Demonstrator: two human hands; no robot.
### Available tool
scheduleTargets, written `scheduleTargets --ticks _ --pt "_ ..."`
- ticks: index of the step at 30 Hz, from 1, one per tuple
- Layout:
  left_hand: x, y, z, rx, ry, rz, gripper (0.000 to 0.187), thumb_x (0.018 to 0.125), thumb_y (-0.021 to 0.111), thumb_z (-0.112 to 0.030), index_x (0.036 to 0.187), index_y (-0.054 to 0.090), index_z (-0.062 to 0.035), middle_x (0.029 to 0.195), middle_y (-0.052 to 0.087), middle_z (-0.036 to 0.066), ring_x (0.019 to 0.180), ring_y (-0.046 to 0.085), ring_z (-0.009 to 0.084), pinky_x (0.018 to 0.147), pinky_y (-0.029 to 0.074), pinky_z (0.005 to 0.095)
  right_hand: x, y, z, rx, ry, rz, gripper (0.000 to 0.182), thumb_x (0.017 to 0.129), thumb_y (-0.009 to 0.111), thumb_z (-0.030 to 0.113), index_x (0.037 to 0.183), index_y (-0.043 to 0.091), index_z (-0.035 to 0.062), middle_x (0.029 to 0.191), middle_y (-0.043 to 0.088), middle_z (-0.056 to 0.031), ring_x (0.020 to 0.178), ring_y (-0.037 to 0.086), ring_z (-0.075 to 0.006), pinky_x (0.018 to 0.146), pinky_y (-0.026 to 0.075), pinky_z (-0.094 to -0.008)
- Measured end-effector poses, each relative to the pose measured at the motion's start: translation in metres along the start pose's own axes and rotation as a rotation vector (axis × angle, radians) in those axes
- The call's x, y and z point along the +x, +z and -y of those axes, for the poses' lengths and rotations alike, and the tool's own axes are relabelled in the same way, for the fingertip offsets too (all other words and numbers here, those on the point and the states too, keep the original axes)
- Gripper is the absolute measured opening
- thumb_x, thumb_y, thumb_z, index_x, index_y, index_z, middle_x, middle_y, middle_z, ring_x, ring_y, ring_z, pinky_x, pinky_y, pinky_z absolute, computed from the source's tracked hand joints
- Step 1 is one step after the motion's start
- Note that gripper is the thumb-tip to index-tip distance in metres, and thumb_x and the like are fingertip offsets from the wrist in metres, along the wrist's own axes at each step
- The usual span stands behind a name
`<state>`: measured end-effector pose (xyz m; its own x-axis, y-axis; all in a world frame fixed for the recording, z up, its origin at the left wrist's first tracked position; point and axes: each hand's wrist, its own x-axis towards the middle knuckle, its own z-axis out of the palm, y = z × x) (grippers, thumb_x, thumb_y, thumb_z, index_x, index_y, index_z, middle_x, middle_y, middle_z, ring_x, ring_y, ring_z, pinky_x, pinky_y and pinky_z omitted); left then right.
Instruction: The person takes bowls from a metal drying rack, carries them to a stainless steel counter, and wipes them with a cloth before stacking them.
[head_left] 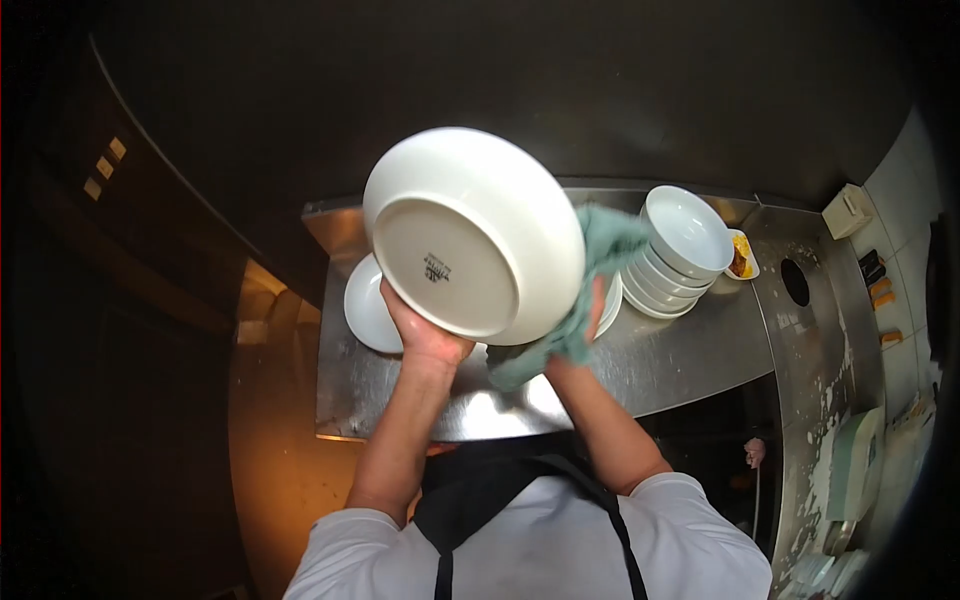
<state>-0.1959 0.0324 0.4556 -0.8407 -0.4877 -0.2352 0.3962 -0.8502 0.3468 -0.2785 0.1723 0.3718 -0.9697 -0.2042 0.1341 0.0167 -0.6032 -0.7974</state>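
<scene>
A large white plate [530,230] is tilted up, its underside facing me with a dark printed mark on the base. My left hand [430,335] grips its lower left edge, and part of that hand is hidden by the plate. At the right rim, my right hand [597,305] is closed on a green cloth [610,240] pressed against the plate. The cloth hides most of the right fingers and hangs down below the plate. Behind my left hand, another white plate [370,310] lies on the steel counter [640,375].
Several white bowls [690,235] stand stacked to the right, near a small dish of yellow and brown food [740,255]. Further right is a wet steel surface with a round dark hole [795,283]. More white dishes [825,575] sit at the lower right.
</scene>
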Motion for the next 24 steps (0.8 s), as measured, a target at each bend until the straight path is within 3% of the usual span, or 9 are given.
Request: scheduleTargets --ticks 4,9,10,12,14,16,18,22,24 --pt "-0.016 -0.039 -0.049 0.225 0.274 -0.192 0.069 0.096 0.036 -0.065 0.131 0.058 -0.0103 0.124 0.062 0.008 0.115 0.06 0.0247 0.095 0.052 0.0426 0.02 -0.033 0.067 -0.022 -0.224 -0.094 0.056 0.105 0.042 0.043 0.143 0.045 0.0013 0.143 0.049 -0.0149 0.133 0.047 -0.0279 0.111 0.04 -0.0403" --pt "-0.075 -0.083 -0.09 0.814 0.369 0.038 0.063 0.101 0.039 -0.059 0.102 0.067 -0.0033 0.087 0.068 0.009 0.078 0.067 0.0224 0.07 0.054 0.0337 0.014 -0.136 0.111 -0.422 -0.239 -0.036 0.055 0.106 0.041 0.039 0.142 0.046 -0.0021 0.137 0.055 -0.0131 0.127 0.052 -0.0236 0.11 0.04 -0.0382" --pt "-0.082 -0.082 -0.079 1.191 0.587 0.004 0.063 0.094 0.053 -0.062 0.079 0.067 -0.0032 0.068 0.064 0.007 0.062 0.063 0.0186 0.06 0.05 0.0309 0.006 -0.14 0.108 -0.397 -0.18 -0.052 0.055 0.106 0.042 0.038 0.142 0.046 -0.0026 0.137 0.055 -0.013 0.126 0.052 -0.0231 0.109 0.04 -0.0379" --pt "-0.095 -0.103 -0.081 1.364 0.482 0.221 0.061 0.083 0.069 -0.063 0.066 0.062 -0.0049 0.06 0.06 0.007 0.052 0.058 0.0183 0.053 0.046 0.0292 -0.01 -0.147 0.097 -0.296 -0.055 -0.094 0.055 0.106 0.042 0.036 0.142 0.045 -0.0038 0.137 0.055 -0.0129 0.125 0.053 -0.0226 0.109 0.04 -0.0374" --pt "-0.101 -0.09 -0.058 1.583 0.793 0.394 0.062 0.07 0.082 -0.063 0.058 0.055 -0.0079 0.054 0.053 0.003 0.044 0.051 0.0177 0.047 0.04 0.03 -0.029 -0.136 0.088 -0.171 0.082 -0.153 0.054 0.105 0.044 0.034 0.143 0.045 -0.0046 0.138 0.054 -0.0125 0.125 0.052 -0.0221 0.108 0.039 -0.0366" --pt "-0.095 -0.099 -0.038 1.537 0.941 0.587 0.062 0.067 0.085 -0.061 0.056 0.052 -0.0101 0.053 0.05 0.0 0.043 0.048 0.0171 0.046 0.036 0.0297 -0.05 -0.109 0.085 -0.074 0.228 -0.215 0.054 0.104 0.047 0.031 0.144 0.044 -0.0049 0.137 0.054 -0.0117 0.124 0.052 -0.0214 0.108 0.039 -0.0354" --pt "-0.096 -0.108 -0.03 1.573 1.038 0.69 0.062 0.064 0.087 -0.06 0.055 0.048 -0.0124 0.053 0.048 -0.003 0.043 0.045 0.0155 0.045 0.033 0.0292 -0.064 -0.116 0.075 -0.291 0.215 -0.166 0.054 0.102 0.051 0.031 0.142 0.045 -0.0051 0.135 0.055 -0.0115 0.122 0.053 -0.0212 0.105 0.04 -0.0346" --pt "-0.101 -0.136 -0.025 1.726 1.115 0.752 0.065 0.062 0.088 -0.061 0.053 0.041 -0.0163 0.054 0.044 -0.005 0.044 0.041 0.0121 0.046 0.028 0.0276 -0.09 -0.108 0.073 -0.605 0.233 -0.024 0.055 0.098 0.058 0.031 0.138 0.048 -0.0052 0.128 0.057 -0.011 0.115 0.055 -0.0198 0.1 0.042 -0.0331" --pt "-0.1 -0.156 -0.021 1.742 1.142 0.783 0.066 0.062 0.088 -0.061 0.053 0.038 -0.0177 0.054 0.042 -0.006 0.046 0.04 0.0117 0.05 0.029 0.0275 -0.1 -0.107 0.067 -0.584 0.212 -0.082 0.054 0.096 0.06 0.031 0.135 0.05 -0.0043 0.125 0.058 -0.01 0.111 0.055 -0.0189 0.099 0.042 -0.033"
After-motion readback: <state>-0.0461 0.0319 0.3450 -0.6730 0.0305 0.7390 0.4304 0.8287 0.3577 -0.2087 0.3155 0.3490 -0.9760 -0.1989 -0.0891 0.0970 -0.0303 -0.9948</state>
